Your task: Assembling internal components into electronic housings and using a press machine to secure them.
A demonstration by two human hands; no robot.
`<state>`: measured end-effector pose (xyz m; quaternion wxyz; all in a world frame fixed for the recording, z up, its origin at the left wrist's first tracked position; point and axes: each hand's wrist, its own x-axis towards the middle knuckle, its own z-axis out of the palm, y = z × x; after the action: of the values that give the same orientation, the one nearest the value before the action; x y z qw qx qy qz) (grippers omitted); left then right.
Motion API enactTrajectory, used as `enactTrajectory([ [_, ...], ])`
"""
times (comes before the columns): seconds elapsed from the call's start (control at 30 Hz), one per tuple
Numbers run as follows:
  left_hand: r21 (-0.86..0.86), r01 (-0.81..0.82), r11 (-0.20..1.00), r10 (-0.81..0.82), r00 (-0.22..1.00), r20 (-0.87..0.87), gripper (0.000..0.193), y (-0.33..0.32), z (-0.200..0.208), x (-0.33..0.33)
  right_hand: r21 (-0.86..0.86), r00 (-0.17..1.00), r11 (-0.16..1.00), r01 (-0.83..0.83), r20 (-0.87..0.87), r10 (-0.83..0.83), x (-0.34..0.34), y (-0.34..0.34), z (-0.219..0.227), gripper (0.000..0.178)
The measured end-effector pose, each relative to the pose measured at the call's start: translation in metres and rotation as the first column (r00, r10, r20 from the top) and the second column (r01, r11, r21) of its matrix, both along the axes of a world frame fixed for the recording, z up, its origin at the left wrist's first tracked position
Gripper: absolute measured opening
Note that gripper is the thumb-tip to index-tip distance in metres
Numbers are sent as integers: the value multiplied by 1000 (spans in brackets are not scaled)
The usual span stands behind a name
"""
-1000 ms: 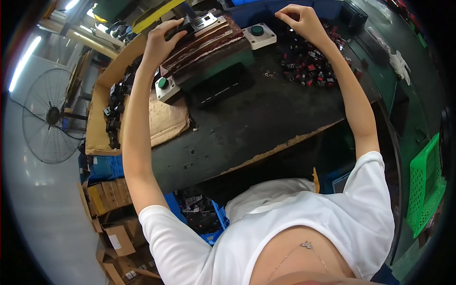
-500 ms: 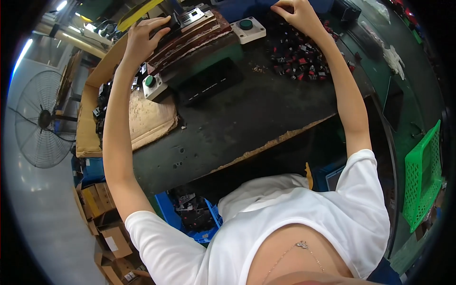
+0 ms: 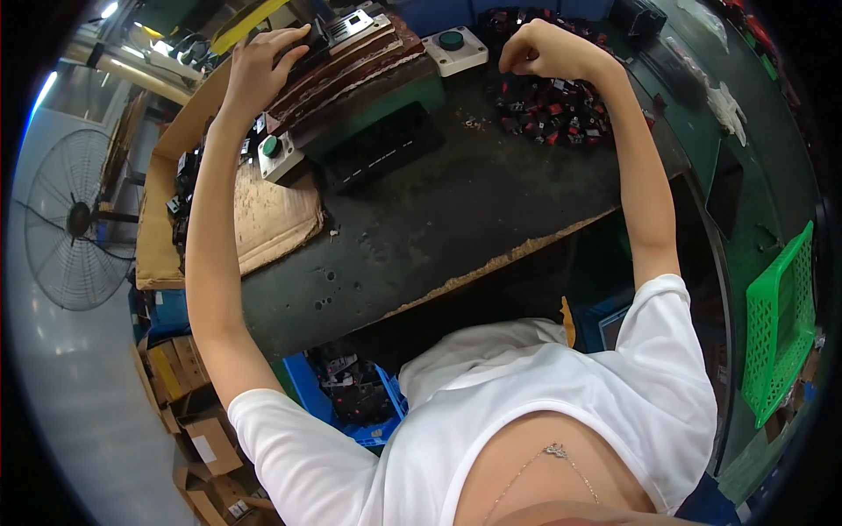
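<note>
My left hand (image 3: 262, 63) is at the far left of the bench, thumb and fingers closed around a black part (image 3: 309, 46), whose far end is hidden. Beside it, a metal fixture (image 3: 351, 28) sits on a stack of worn reddish-brown boards (image 3: 351, 70). My right hand (image 3: 551, 53) hangs over a heap of small black and red parts (image 3: 557, 114), fingers curled into a pinch; whatever they hold is hidden. Between my hands is a white box with a green push button (image 3: 452, 42). A second green-button box (image 3: 279, 158) stands below my left hand.
A long black box (image 3: 377, 149) lies in front of the boards. At the left, a cardboard box (image 3: 158, 219) holds black parts. A blue bin (image 3: 307, 394) sits under the chipped bench edge (image 3: 500, 261). A green basket (image 3: 779, 324) stands right, a fan (image 3: 79, 219) left.
My right hand has come nearer over the heap, and its wrist and fingers have curled more. My left hand stays by the fixture, still on the black part. The whole view has shifted slightly.
</note>
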<state>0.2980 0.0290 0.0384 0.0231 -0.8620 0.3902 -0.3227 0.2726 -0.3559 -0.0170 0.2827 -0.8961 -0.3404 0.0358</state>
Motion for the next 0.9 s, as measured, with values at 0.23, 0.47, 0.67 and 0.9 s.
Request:
enactTrajectory([
  [0.23, -132, -39, 990, 18, 988, -156, 25, 3, -12, 0, -151, 997, 985, -77, 4, 78, -9, 24, -6, 28],
  [0.47, -115, -78, 990, 53, 976, -210, 26, 2, -12, -4, -141, 994, 985, -98, 40, 104, -9, 25, -9, 22],
  [0.67, 21, -96, 995, 98, 992, -85, 27, 5, -6, 2, -104, 990, 985, -137, -33, 134, -7, 23, -1, 17],
  [0.9, 40, -62, 997, 63, 998, -15, 25, 1, -5, 0, 220, 956, 940, -260, -76, 283, -2, 19, 1, 19],
])
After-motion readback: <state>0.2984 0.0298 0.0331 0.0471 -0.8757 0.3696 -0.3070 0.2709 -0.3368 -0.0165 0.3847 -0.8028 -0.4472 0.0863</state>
